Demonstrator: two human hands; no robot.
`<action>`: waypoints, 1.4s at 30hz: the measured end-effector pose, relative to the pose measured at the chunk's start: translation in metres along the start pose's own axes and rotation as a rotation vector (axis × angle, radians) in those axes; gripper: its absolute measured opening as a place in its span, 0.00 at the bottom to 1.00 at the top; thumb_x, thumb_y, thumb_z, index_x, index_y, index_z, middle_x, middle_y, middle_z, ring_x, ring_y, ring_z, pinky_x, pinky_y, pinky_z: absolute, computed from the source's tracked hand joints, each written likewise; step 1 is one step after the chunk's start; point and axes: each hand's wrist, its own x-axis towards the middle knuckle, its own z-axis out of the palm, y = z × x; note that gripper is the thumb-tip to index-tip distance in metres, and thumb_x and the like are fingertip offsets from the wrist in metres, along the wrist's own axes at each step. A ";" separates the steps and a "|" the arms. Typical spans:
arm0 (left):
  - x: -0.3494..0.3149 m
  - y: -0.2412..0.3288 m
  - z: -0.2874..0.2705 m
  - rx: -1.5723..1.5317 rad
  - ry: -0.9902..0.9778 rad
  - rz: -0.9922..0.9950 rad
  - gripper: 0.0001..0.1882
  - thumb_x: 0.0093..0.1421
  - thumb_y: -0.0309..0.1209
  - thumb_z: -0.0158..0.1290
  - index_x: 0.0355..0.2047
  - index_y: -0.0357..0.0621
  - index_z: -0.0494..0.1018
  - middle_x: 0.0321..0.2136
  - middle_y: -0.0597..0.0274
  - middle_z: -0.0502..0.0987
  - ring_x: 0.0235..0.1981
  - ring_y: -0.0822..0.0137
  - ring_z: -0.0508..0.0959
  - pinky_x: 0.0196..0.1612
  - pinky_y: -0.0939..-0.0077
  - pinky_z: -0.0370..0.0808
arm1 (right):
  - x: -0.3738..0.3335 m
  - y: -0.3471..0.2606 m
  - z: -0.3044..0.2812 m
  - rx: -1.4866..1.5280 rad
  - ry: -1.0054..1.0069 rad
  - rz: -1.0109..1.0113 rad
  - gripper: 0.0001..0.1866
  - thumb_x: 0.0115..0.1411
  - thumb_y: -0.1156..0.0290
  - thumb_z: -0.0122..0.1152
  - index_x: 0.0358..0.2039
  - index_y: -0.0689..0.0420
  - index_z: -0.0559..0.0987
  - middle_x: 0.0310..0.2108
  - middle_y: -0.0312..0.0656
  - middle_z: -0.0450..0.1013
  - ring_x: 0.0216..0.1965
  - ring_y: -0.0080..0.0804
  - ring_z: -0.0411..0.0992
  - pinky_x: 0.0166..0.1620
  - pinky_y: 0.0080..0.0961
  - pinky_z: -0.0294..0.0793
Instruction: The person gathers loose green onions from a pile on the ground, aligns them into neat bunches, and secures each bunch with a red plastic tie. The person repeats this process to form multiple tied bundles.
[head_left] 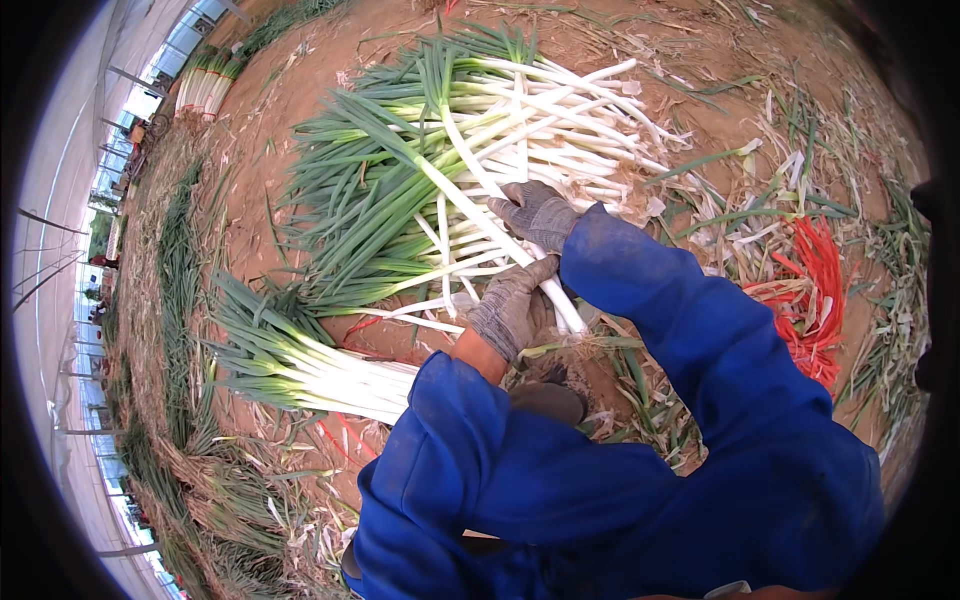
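bare soil (290,80), strewn with leaf litter (740,235), runs beneath a pale covering (70,180). we find the onion stalks (460,198) slanting across the large pile (350,190), white ends lowest in view. the left hand (505,312) is closed around them near their bases, which, we judge, steadies the long stems. the right hand (537,215) lies against them higher up, fingers bent; we cannot tell whether it grips. most leaves in the pile point left, presumably for orderly reach. a smaller onion group (345,385) lies lower left, loose red strips (815,300) to the right.
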 end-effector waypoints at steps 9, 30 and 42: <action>-0.004 0.025 0.023 -0.027 0.146 0.082 0.09 0.63 0.32 0.52 0.36 0.39 0.69 0.19 0.67 0.69 0.18 0.71 0.68 0.22 0.74 0.69 | 0.106 0.052 -0.060 -0.505 0.461 -0.113 0.37 0.57 0.46 0.57 0.59 0.60 0.67 0.56 0.57 0.66 0.59 0.50 0.63 0.62 0.40 0.60; 0.001 0.024 0.002 -0.162 0.154 0.121 0.17 0.63 0.39 0.55 0.41 0.37 0.70 0.32 0.55 0.77 0.28 0.62 0.78 0.28 0.67 0.80 | -0.053 -0.001 -0.074 -0.099 -0.128 -0.023 0.32 0.60 0.43 0.55 0.42 0.65 0.76 0.34 0.49 0.75 0.38 0.30 0.71 0.43 0.33 0.70; -0.002 -0.002 -0.023 0.163 0.286 0.109 0.12 0.57 0.25 0.58 0.41 0.34 0.74 0.32 0.55 0.78 0.31 0.59 0.80 0.32 0.62 0.82 | -0.206 0.037 -0.002 0.257 -0.345 0.124 0.24 0.67 0.52 0.47 0.41 0.65 0.74 0.25 0.38 0.72 0.29 0.24 0.70 0.34 0.25 0.70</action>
